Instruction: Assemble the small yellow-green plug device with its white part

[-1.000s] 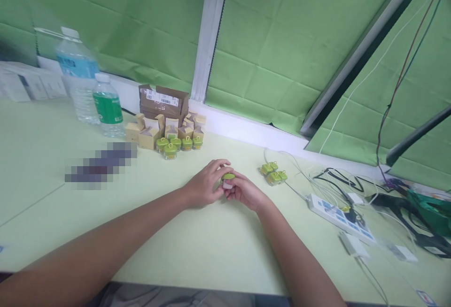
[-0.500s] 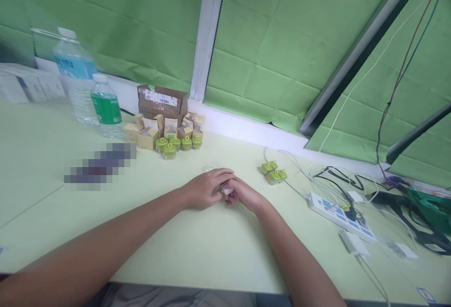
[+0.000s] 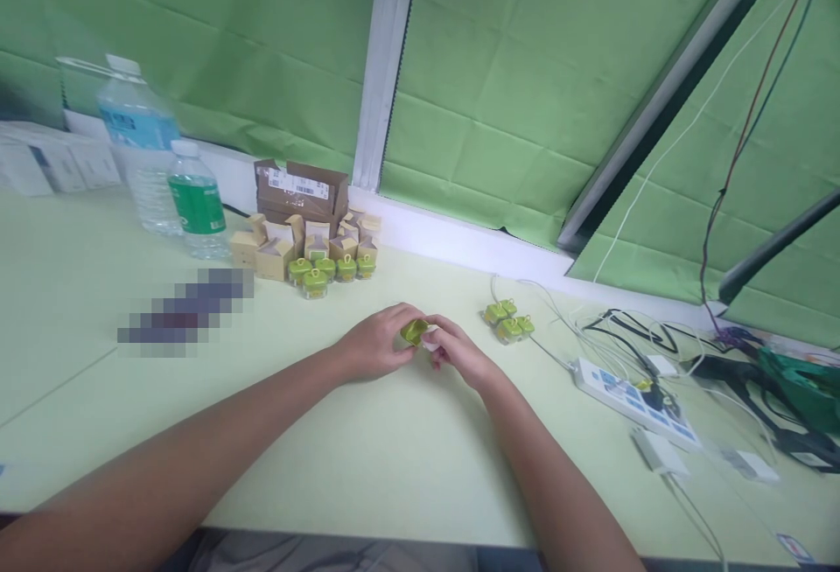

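Observation:
My left hand [image 3: 373,346] is closed around a small yellow-green lid [image 3: 413,332], which shows between its thumb and fingers. It looks like the lids on the small jars nearby. My right hand [image 3: 463,355] reaches in from the other side, fingers bent, and pinches a small whitish piece [image 3: 431,339] against the lid's right edge. What that piece is cannot be made out. Both hands are just above the table, close together. To their right stand several small clear jars with green lids [image 3: 508,327]; more green-lidded jars [image 3: 316,283] stand beyond my left hand.
Opened small cardboard boxes [image 3: 276,257] and a brown carton [image 3: 302,191] stand at the back. Water bottles [image 3: 197,205] are at the left, near a blurred-out dark object [image 3: 187,310]. A white power strip [image 3: 633,401], chargers and tangled cables spread over the right side.
My left hand has turned and drawn back slightly, so the green lid now shows. My right fingers have shifted a little to the right. The clear item behind my hands is no longer visible.

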The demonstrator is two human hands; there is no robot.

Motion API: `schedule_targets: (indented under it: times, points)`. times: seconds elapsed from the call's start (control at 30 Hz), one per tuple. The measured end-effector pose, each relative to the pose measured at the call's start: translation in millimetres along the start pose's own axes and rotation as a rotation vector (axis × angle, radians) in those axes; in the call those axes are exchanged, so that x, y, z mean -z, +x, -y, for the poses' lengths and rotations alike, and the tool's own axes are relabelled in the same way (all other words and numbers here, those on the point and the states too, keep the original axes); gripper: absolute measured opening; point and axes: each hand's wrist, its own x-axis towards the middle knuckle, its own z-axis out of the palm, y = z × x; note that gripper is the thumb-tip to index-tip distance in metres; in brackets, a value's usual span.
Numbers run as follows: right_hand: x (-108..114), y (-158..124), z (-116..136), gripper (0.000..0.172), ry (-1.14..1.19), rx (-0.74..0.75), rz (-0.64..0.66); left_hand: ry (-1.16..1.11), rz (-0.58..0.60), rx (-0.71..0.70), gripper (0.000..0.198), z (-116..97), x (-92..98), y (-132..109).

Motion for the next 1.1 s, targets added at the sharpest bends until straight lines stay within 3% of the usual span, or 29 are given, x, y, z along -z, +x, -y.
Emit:
schedule_targets:
  times: [0.17,0.3,0.37,0.5,0.63,0.73,0.8,0.97,1.1]
  points:
    - [8.6,6.5,-7.2,0.028,-0.17,0.083,-0.172,0.05,-0.06,0.061,0.041,5.2,-1.0,-0.5]
    - [18.2,13.2,-20.7,0.026,-0.436,0.284,-0.346,0.045,-0.092,0.082,0.041,6.7,-0.9,0.1]
    - [21.5,14.0,-25.8,0.026,-0.578,0.341,-0.36,0.037,-0.109,0.085,0.04,7.0,-1.0,0.3]
    - [23.2,13.5,-31.5,0.033,-0.729,0.307,-0.311,0.027,-0.124,0.096,0.04,7.3,-1.8,0.0]
    - [21.5,12.6,-28.3,0.038,-0.647,0.342,-0.337,0.022,-0.124,0.092,0.041,8.2,-2.0,-0.2]
    - [17.2,8.6,-18.8,0.026,-0.546,0.465,-0.36,0.015,-0.13,0.084,0.041,9.0,-1.9,0.0]
    - [11.6,5.1,-12.3,0.019,-0.504,0.496,-0.307,0.007,-0.128,0.079,0.04,9.4,-2.1,0.4]
    - [-5.6,4.7,-10.7,0.021,-0.296,0.405,-0.117,-0.026,-0.103,0.034,0.034,9.7,-5.1,1.8]
    - [-10.7,12.2,-18.1,0.019,-0.123,0.321,-0.098,-0.05,-0.058,-0.035,0.034,10.6,-8.2,0.7]
